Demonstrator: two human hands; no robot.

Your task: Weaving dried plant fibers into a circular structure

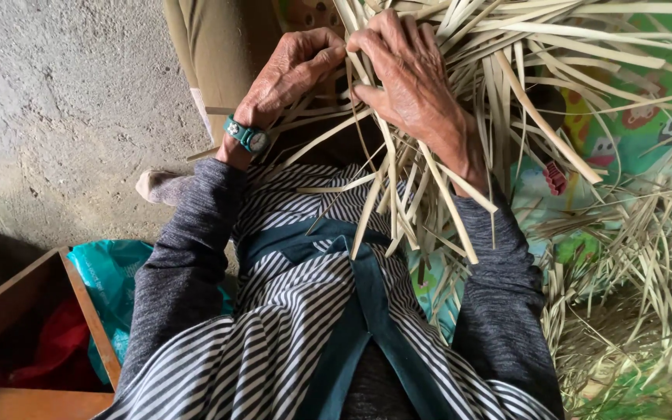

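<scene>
A: Report the position of each hand.

B: The left hand sits at top centre, above the lap, with a green wristwatch on the wrist. The right hand lies just beside it, the fingertips of both almost meeting.

A: State the finger condition.

B: Left hand: fingers curled inward, pinching the pale straw strips where the two hands meet. Right hand: fingers bent and spread flat over the same bundle, pressing down on it, thumb tucked under toward the strips. Neither hand hangs open.

A: Locate the strips.

B: The strips fan outward from the hands across the lap and to the right. Several long ends hang down over the striped garment and between the grey sleeves. A looser heap of the same material lies at lower right on a colourful patterned mat.

A: Surrounding items?

B: A wooden box at lower left, a teal plastic bag touching its edge, a small red object on the mat, and a concrete floor at left.
</scene>
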